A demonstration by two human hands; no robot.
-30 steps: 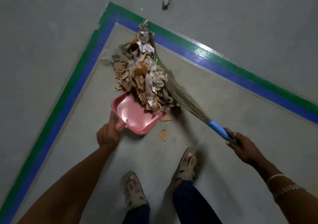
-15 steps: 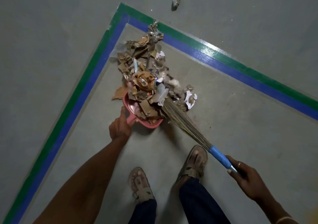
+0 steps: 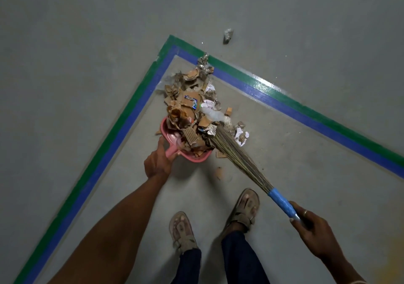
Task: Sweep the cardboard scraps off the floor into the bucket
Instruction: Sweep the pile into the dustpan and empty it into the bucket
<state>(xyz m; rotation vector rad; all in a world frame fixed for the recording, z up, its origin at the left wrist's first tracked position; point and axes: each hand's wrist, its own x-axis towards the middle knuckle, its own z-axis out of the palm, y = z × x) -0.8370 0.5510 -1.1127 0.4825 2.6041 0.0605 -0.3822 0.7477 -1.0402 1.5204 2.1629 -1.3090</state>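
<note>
Near the floor's taped corner, scraps [image 3: 190, 104] heap partly onto dustpan [image 3: 197, 157]. Left hand [image 3: 158, 163] grips its handle; right hand [image 3: 312, 229] grips broom [image 3: 240, 162]. Much remains on floor, including stray piece [image 3: 219, 173]. Bucket unseen.

Workshop hall: green-blue floor stripes [image 3: 306, 112]

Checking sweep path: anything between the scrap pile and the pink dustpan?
Nothing visible. The pile already spills into the dustpan, held by the left hand; the broom in the right hand sits against it from the opposite side. No bucket in view.
</note>
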